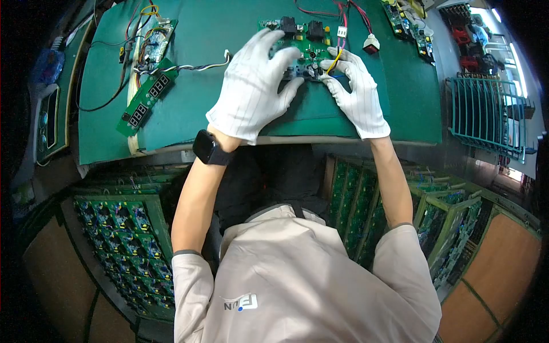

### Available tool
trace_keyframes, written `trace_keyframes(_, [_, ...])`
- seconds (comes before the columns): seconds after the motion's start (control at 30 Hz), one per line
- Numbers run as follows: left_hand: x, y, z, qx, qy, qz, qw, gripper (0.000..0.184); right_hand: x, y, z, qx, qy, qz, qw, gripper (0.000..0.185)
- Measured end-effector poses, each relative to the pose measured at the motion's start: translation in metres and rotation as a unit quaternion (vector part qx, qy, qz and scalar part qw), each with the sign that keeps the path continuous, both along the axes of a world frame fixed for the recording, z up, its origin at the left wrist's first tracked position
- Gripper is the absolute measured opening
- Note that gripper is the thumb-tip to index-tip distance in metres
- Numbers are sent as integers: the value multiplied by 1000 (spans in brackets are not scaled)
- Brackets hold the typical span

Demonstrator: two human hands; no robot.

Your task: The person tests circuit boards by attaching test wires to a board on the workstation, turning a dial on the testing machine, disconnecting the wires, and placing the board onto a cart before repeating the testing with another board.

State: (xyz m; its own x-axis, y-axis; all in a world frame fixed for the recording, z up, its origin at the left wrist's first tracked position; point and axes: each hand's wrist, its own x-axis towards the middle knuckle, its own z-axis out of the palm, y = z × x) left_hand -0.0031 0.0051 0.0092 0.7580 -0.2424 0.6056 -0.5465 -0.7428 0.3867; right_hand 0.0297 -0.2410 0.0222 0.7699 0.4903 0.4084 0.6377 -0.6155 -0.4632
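Note:
A green circuit board (311,50) with black blocky components lies on the green work mat. My left hand (251,86), in a white striped glove, rests over the board's left side. Its fingers are spread and curved, with nothing seen gripped between them; the fingertips partly cover the board. At the board's right edge my right hand (357,94), also gloved, has its thumb and forefinger close together around a yellow wire (335,62). The wire's lower end is among the components by these fingertips. A white connector (342,31) on red and dark wires hangs just above the right hand.
A display board (147,97) and a wired circuit board (157,43) lie at left. A red-and-white plug (371,44) and more boards (409,28) lie at right. Racks of boards (123,246) stand below the table edge; a teal rack (486,117) is at far right.

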Motion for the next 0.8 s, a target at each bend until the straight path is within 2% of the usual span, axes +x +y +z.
trace_keyframes(0.07, [3, 6, 6, -46, -11, 7, 999, 65, 5, 2, 9, 4, 8, 6, 1000, 31])
trace_keyframes(0.1, [8, 11, 8, -1, -7, 4, 1000, 82, 5, 2, 13, 5, 22, 12, 1000, 30])
trace_keyframes(0.13, [14, 14, 11, -1, -7, 3, 1000, 82, 7, 1, 14, 5, 22, 11, 1000, 30])
trace_keyframes(0.2, [29, 18, 15, 67, -7, -8, 998, 92, 11, 0, 18, -29, 32, 17, 999, 29])
trace_keyframes(0.23, [38, 21, 12, 93, -3, -21, 995, 105, 10, 0, 22, -30, 33, 18, 999, 29])
trace_keyframes(0.33, [47, 20, 6, 103, 66, -37, 992, 105, 9, 3, 30, -58, 36, 23, 997, 28])
trace_keyframes(0.5, [49, 22, 3, 101, 88, -40, 990, 106, 12, 1, 28, -50, 77, 20, 996, 26])
trace_keyframes(0.6, [49, 24, 4, 105, 78, -39, 991, 107, 12, 0, 28, -72, 66, 16, 995, 25])
trace_keyframes(0.8, [48, 21, 14, 134, 137, -24, 981, 108, 11, -3, 22, -69, 70, 17, 995, 27])
